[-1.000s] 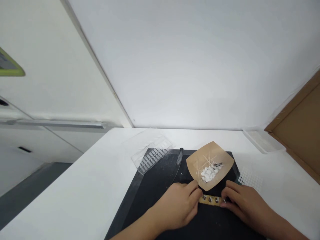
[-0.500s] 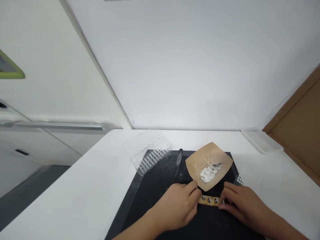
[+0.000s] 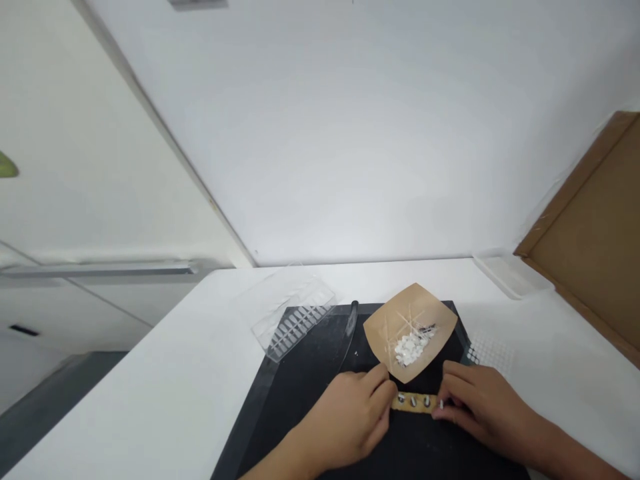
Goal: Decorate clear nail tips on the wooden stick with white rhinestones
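A narrow yellowish strip (image 3: 414, 402), set with small round dark-and-silver pieces, lies across the black mat (image 3: 300, 400). My left hand (image 3: 350, 413) has its fingers closed on the strip's left end, which they cover. At the other end, the thumb and fingers of my right hand (image 3: 475, 407) are pinched together, and a small pale piece (image 3: 441, 404) shows between them. Just beyond the strip sits a tan paper tray (image 3: 385, 327) with a heap of white bits (image 3: 411, 348) and some thin clear sticks in it.
Left of the tray, a black-handled slim tool (image 3: 352, 320) lies on the mat. A clear plastic case (image 3: 295, 330) with rows of nail-shaped slots overlaps the mat's far left corner. A sheet of white dots (image 3: 493, 353) and a clear shallow box (image 3: 515, 275) are on the right of the white table (image 3: 200, 373).
The camera view has shifted slightly, so everything on the table appears a little further left. Both hands keep their places at the two ends of the strip.
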The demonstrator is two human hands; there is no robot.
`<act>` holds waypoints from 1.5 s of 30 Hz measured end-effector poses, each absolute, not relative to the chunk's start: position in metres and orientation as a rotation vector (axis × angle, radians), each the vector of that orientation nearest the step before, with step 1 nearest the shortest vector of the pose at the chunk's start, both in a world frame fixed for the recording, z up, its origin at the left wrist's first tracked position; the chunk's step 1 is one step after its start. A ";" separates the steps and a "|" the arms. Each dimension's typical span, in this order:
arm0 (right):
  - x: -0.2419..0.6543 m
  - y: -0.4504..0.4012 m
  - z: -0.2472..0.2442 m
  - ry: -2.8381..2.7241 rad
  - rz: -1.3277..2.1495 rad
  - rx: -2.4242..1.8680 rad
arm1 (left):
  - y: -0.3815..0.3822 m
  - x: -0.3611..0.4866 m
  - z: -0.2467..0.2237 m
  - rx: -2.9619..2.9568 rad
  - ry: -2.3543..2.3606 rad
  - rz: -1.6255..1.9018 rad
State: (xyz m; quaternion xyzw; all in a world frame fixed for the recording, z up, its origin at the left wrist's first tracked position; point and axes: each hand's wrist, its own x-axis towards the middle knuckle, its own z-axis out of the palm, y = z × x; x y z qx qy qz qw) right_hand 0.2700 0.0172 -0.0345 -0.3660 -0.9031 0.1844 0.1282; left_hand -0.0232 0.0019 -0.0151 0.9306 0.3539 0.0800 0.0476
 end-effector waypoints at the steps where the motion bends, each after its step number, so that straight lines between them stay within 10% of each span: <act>1: 0.270 0.016 -0.034 -2.618 0.522 -1.051 | 0.002 -0.023 -0.015 2.838 1.076 0.265; 45: 0.269 0.013 -0.023 -2.660 0.300 -0.929 | 0.004 -0.024 -0.014 2.788 1.037 0.250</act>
